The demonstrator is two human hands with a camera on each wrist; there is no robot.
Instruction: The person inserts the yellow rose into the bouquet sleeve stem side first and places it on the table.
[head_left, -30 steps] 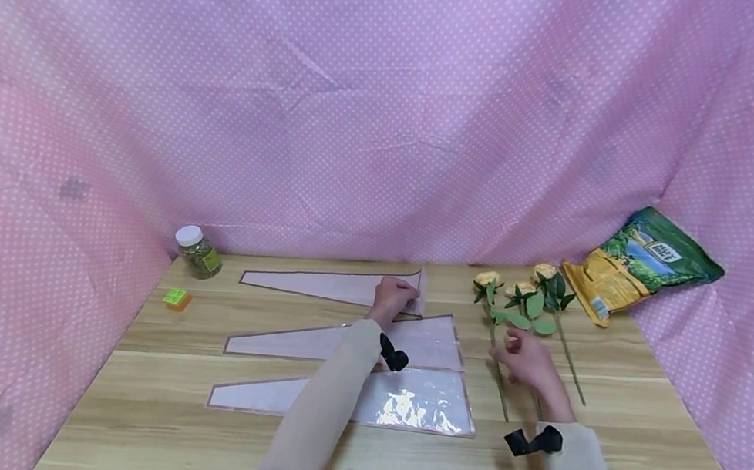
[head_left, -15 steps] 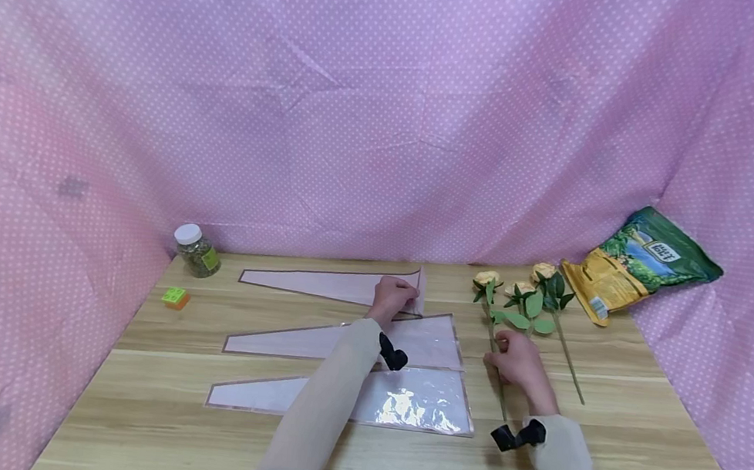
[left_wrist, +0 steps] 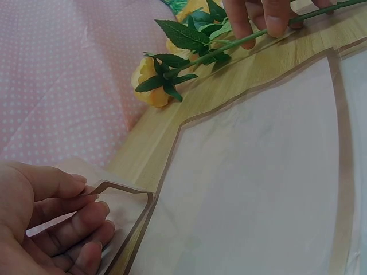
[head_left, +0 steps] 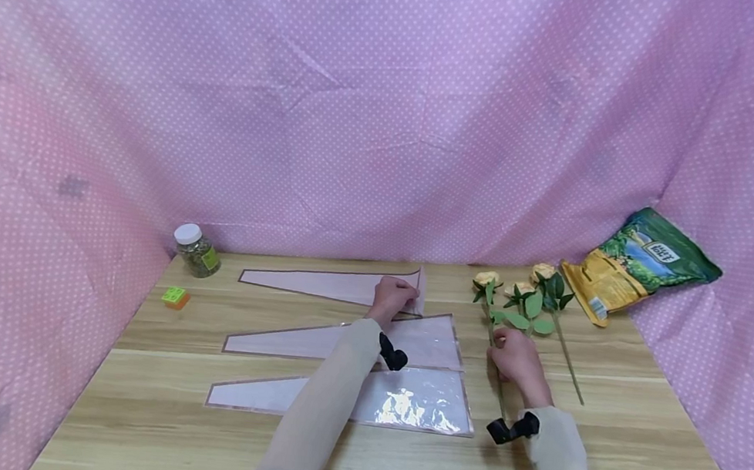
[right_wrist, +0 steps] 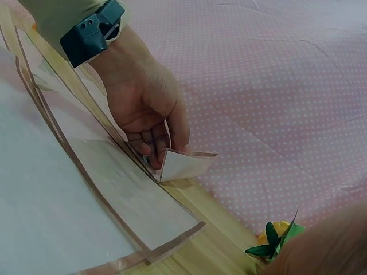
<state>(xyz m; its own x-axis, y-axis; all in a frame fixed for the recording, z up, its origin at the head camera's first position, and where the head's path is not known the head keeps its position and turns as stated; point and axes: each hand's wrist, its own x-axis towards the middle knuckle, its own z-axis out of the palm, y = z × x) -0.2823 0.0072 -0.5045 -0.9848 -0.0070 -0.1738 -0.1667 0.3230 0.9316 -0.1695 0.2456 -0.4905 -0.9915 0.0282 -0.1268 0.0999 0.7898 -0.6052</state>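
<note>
My left hand (head_left: pixel 392 299) pinches the wide right-hand edge of the farthest clear flower sleeve (head_left: pixel 322 284), which has a brown border. In the left wrist view, the thumb and index finger grip that sleeve's corner (left_wrist: pixel 123 188), lifting it into a fold. On the right, my right hand (head_left: pixel 518 357) holds the stem of the leftmost yellow artificial rose (head_left: pixel 487 279). The left wrist view has that stem (left_wrist: pixel 223 48) between the fingers, with the bloom (left_wrist: pixel 150 83) pointing away. Two more roses, a middle one (head_left: pixel 520 290) and a right one (head_left: pixel 544 273), lie beside it.
Two more sleeves, a middle one (head_left: pixel 424 341) and a near one (head_left: pixel 410 402), lie flat under my left forearm. A white-lidded jar (head_left: pixel 199 252) and a toy block (head_left: pixel 176 298) stand far left. A green and yellow bag (head_left: pixel 646 262) leans against the pink curtain (head_left: pixel 391 112).
My right hand has moved slightly left and its fingers have closed on the leftmost rose's stem. The left hand stays in place at the sleeve's edge.
</note>
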